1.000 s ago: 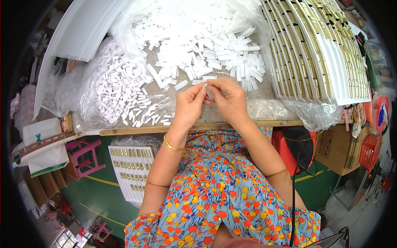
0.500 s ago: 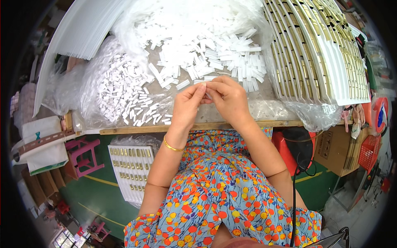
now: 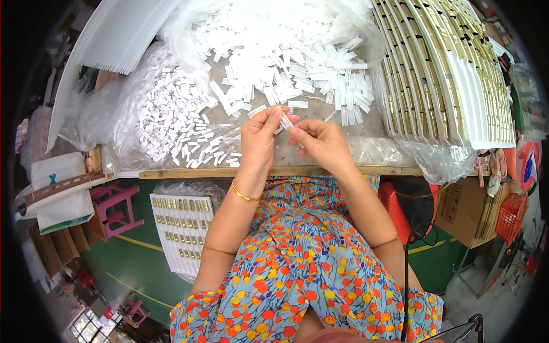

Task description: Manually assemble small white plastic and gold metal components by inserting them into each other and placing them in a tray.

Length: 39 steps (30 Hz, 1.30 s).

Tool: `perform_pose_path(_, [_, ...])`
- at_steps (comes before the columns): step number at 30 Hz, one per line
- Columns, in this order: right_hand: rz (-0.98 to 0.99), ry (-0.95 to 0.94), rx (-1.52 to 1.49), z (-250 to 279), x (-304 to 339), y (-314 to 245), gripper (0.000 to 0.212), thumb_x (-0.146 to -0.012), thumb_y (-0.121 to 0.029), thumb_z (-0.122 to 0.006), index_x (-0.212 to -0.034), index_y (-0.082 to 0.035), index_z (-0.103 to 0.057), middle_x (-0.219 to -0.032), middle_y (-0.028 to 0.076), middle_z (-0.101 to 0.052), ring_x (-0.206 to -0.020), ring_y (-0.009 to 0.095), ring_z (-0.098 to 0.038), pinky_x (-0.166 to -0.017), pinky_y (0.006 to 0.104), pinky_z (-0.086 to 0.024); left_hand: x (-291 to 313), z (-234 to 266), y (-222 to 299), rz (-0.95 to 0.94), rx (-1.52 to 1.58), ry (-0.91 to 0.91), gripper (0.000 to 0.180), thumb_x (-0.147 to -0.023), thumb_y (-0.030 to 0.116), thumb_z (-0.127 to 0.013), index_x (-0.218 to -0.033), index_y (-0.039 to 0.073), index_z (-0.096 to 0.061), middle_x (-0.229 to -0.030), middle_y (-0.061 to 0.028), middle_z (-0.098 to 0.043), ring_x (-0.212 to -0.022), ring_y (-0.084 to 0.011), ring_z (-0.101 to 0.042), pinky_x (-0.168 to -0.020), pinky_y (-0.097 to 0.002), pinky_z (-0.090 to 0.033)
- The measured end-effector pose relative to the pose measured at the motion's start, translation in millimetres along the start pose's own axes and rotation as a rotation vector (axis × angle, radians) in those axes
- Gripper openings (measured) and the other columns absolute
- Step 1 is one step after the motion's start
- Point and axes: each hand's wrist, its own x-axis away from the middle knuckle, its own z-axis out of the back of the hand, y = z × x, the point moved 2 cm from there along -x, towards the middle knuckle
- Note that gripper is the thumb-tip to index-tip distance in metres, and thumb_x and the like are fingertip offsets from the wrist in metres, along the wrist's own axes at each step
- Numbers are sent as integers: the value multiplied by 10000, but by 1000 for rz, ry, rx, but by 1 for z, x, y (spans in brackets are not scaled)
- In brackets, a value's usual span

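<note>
Close to the table's front edge, a small clear-white plastic strip (image 3: 285, 122) slants between my two hands. My left hand (image 3: 259, 137) is closed, its thumb and forefinger pinching the upper end. The lower end lies at the thumb and fingertips of my right hand (image 3: 326, 144), which is closed on it too. Just beyond the hands spreads a heap of similar clear-white strips (image 3: 297, 74). Left of them is a pile of short white pieces (image 3: 177, 123), partly in clear plastic film. Fingers hide part of the held strip.
Stacked white trays with gold-coloured parts (image 3: 426, 74) stand at the right. A stack of thin white trays (image 3: 117, 37) is at the far left. Below the wooden table edge (image 3: 211, 173) sit another tray with gold-coloured pieces (image 3: 177, 251) and a pink stool (image 3: 117, 211).
My hands have moved apart, the right one slightly right and down. The strip, mostly hidden by the fingers before, now shows between them.
</note>
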Motion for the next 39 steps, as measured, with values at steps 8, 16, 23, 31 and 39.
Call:
perform_pose_path(8, [73,36,-119,0,-3,8,185,-803,-164,-635,-848,15,-639,-692,19,-613,-567,41,-511,-492,192,-415,0,-1,1,138,109,-49,246,-887,175,-531,-1005,-33,-585,-887,-142,-647,-819,-174,-605,-735,-282,-459])
perform_pose_path(16, [78,71,-110,2,-2,12,182,-809,-170,-633,-839,9,-641,-686,18,-613,-589,47,-521,-493,199,-410,4,-4,-7,182,185,-118,251,-876,126,-539,-1051,-53,-546,-968,-173,-622,-924,-216,-596,-789,-317,-470])
perform_pose_path(23, [322,215,279,19,-15,9,143,-790,-158,-642,-834,-22,-651,-704,76,-631,-591,144,-571,-544,282,-447,8,28,0,181,108,67,221,-849,62,-559,-1027,-68,-563,-957,-185,-624,-868,-235,-629,-741,-278,-529])
perform_pose_path(31, [732,162,1030,22,-56,-3,123,-720,-79,-608,-838,-59,-640,-773,99,-581,-749,284,-579,-628,369,-474,11,34,6,206,-31,44,247,-848,87,-571,-1037,-71,-558,-952,-193,-626,-844,-238,-640,-713,-265,-534])
perform_pose_path(39, [535,467,910,80,-33,-16,109,-752,-102,-622,-836,-37,-650,-812,134,-633,-719,287,-607,-637,346,-479,19,45,7,205,-64,95,243,-849,92,-569,-1042,-54,-558,-972,-180,-624,-854,-224,-636,-716,-268,-527])
